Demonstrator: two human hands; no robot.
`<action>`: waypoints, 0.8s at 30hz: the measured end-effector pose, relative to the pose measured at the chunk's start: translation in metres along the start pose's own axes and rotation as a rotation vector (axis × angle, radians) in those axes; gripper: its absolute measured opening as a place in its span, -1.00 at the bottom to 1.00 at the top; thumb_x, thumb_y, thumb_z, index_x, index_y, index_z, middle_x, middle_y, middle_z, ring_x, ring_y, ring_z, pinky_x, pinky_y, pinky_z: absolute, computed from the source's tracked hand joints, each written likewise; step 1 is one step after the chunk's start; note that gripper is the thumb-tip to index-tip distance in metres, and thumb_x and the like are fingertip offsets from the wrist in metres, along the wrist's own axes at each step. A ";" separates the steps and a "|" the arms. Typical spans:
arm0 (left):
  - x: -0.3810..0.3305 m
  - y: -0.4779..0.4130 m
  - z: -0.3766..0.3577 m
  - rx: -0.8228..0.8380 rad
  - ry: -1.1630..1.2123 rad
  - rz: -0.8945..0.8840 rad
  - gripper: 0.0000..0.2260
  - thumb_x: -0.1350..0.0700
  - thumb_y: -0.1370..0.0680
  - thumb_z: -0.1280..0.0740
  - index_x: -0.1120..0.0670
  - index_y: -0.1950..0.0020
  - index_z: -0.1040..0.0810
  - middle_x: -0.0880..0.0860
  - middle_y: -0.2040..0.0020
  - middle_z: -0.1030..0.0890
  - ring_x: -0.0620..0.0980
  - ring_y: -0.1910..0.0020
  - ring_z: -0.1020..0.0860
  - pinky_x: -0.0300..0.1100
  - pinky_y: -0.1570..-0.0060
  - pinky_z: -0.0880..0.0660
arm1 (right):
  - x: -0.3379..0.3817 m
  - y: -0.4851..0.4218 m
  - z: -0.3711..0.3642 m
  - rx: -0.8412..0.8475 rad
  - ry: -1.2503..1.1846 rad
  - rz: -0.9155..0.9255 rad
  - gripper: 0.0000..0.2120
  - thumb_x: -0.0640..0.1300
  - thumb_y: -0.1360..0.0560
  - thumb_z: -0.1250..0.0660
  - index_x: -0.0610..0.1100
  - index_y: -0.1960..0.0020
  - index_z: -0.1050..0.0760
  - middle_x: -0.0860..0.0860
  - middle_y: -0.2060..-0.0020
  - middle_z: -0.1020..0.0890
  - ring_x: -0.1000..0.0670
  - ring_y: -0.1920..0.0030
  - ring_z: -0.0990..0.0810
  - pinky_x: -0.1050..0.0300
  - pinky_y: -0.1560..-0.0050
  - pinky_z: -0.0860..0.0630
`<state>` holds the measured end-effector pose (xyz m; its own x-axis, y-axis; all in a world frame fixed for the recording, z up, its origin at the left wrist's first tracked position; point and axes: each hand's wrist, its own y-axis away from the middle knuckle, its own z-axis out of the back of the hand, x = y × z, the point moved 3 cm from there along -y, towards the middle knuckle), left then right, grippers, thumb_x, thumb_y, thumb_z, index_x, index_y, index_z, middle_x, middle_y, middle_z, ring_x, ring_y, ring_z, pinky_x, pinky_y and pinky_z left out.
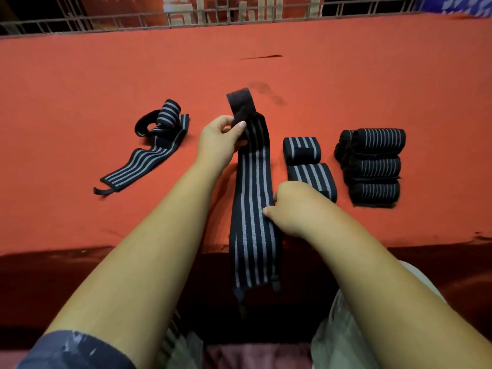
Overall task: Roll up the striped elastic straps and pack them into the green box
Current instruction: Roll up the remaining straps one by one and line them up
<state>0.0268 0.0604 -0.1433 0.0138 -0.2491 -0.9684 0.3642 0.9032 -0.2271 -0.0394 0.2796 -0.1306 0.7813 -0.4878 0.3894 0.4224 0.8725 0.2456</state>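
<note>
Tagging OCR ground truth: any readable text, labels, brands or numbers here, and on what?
None readable.
Red banner, top middle: large pale characters, cropped by the frame, illegible.
Blue banner, top right: white marks, too blurred.
No label shows on the held striped strap or the other straps.

No text can be read. Large pale strokes on the red banner [239, 6] behind the railing [106, 22] may be characters, but the frame cuts them off. White marks on the blue sheet [458, 5] are blurred.
</note>
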 end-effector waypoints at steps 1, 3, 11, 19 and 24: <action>0.006 -0.003 -0.001 -0.001 -0.001 0.003 -0.93 0.03 -0.62 -0.48 0.02 -0.01 -0.68 0.19 0.01 -0.75 0.18 0.00 -0.76 0.17 -0.10 -0.71 | 0.002 -0.002 -0.003 0.007 0.017 -0.024 -0.81 -0.09 -0.67 -0.34 -0.18 0.05 -0.57 -0.08 0.12 -0.61 -0.08 0.22 -0.57 0.11 0.30 -0.45; 0.013 -0.005 -0.002 -0.002 -0.002 0.012 -0.92 0.04 -0.63 -0.47 0.03 -0.03 -0.69 0.23 -0.05 -0.75 0.23 -0.04 -0.76 0.20 -0.13 -0.70 | 0.003 -0.009 -0.008 0.027 0.045 -0.052 -0.85 -0.15 -0.67 -0.33 -0.21 0.01 -0.60 -0.16 0.01 -0.65 -0.15 0.10 -0.64 0.05 0.11 -0.57; 0.028 -0.020 -0.016 -0.007 -0.082 0.033 -0.90 0.12 -0.70 -0.41 0.03 0.01 -0.64 0.04 0.14 -0.68 0.04 0.21 -0.71 -0.25 0.38 -0.52 | 0.008 -0.011 -0.008 0.222 -0.133 -0.157 -0.61 0.02 -0.72 -0.30 -0.27 0.10 -0.64 -0.12 0.34 -0.76 -0.07 0.41 -0.68 -0.03 -0.04 -0.73; 0.059 -0.051 -0.022 -0.025 -0.242 0.098 -0.82 0.08 -0.63 -0.48 0.04 -0.22 -0.77 -0.02 -0.07 -0.78 -0.04 -0.09 -0.72 -0.03 -0.27 -0.61 | 0.025 -0.044 0.023 0.116 -0.065 -0.166 -0.63 0.01 -0.76 -0.20 -0.23 -0.04 -0.63 -0.09 0.26 -0.78 -0.12 0.17 -0.76 -0.05 -0.14 -0.71; 0.066 -0.060 -0.022 0.001 -0.434 0.209 -0.81 -0.10 -0.60 -0.48 -0.19 -0.20 -0.76 -0.14 -0.14 -0.77 -0.06 -0.13 -0.70 -0.08 -0.26 -0.58 | 0.023 -0.057 0.026 0.029 -0.175 -0.114 -0.65 -0.03 -0.76 -0.15 -0.22 -0.04 -0.60 -0.14 0.17 -0.78 -0.12 0.20 -0.79 -0.01 0.06 -0.75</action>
<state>-0.0145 -0.0032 -0.1962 0.4739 -0.1850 -0.8609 0.3129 0.9493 -0.0318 -0.0578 0.2177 -0.1125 0.6361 -0.5829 0.5055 0.4882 0.8114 0.3213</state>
